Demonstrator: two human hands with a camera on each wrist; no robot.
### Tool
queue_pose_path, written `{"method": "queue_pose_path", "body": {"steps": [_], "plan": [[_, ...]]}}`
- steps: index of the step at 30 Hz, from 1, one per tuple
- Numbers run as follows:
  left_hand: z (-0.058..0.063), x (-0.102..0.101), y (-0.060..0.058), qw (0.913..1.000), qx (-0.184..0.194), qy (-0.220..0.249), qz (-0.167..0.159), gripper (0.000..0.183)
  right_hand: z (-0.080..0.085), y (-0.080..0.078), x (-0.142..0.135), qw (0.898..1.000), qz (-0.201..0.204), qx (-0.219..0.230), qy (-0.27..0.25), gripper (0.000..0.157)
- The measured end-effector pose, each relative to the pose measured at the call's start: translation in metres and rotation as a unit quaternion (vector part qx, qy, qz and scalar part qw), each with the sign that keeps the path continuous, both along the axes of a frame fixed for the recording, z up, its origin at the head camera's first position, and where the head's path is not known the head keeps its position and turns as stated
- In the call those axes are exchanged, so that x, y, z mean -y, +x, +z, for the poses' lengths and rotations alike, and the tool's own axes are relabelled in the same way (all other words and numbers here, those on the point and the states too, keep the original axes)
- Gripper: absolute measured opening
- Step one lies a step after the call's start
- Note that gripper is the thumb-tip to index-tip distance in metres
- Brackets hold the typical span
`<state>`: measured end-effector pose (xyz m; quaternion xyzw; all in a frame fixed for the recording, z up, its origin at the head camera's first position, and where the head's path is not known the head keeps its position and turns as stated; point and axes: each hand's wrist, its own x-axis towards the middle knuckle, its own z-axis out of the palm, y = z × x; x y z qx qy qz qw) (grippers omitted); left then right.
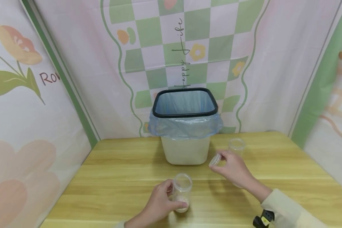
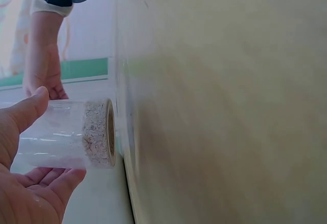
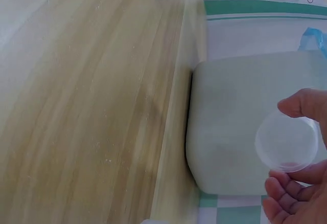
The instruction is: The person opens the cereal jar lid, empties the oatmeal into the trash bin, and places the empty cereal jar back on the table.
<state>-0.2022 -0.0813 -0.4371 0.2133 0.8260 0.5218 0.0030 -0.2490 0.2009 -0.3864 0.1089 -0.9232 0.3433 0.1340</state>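
My left hand (image 1: 159, 202) grips a clear plastic jar (image 1: 182, 189) near the front of the table, thumb on one side and fingers on the other. The jar's top is uncovered, and pale, crumbly grains (image 2: 97, 134) lie in its bottom. Between the thumb and fingers of my right hand (image 1: 236, 168) is a round clear lid (image 1: 215, 160), tilted and held above the table; the right wrist view shows the lid (image 3: 286, 141) nearly face-on. Behind the right hand stands a second clear jar (image 1: 237, 144), partly hidden, so its contents cannot be made out.
A pale bin (image 1: 186, 152) with a black rim (image 1: 185, 116) and a blue bag liner (image 1: 185, 128) folded over its edge stands at the back middle of the wooden table (image 1: 119, 177). Printed cloth (image 1: 148, 31) hangs behind the table and at both sides.
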Motion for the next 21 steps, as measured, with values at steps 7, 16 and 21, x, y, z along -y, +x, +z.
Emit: {"method": "queue_pose_path", "body": {"steps": [7,16,21], "plan": [[0.001,0.000,0.000,0.9999,0.010,-0.001,-0.001,0.063,-0.005,-0.010,0.000,0.998,0.022,0.023,0.057,0.055],[0.000,0.001,0.001,0.9998,0.015,-0.004,-0.013,0.064,-0.018,-0.019,-0.001,0.989,0.020,0.061,0.130,0.061],[-0.001,0.001,0.001,0.9995,0.021,-0.004,-0.022,0.066,-0.025,-0.025,-0.002,0.983,0.040,0.034,0.176,0.043]]}}
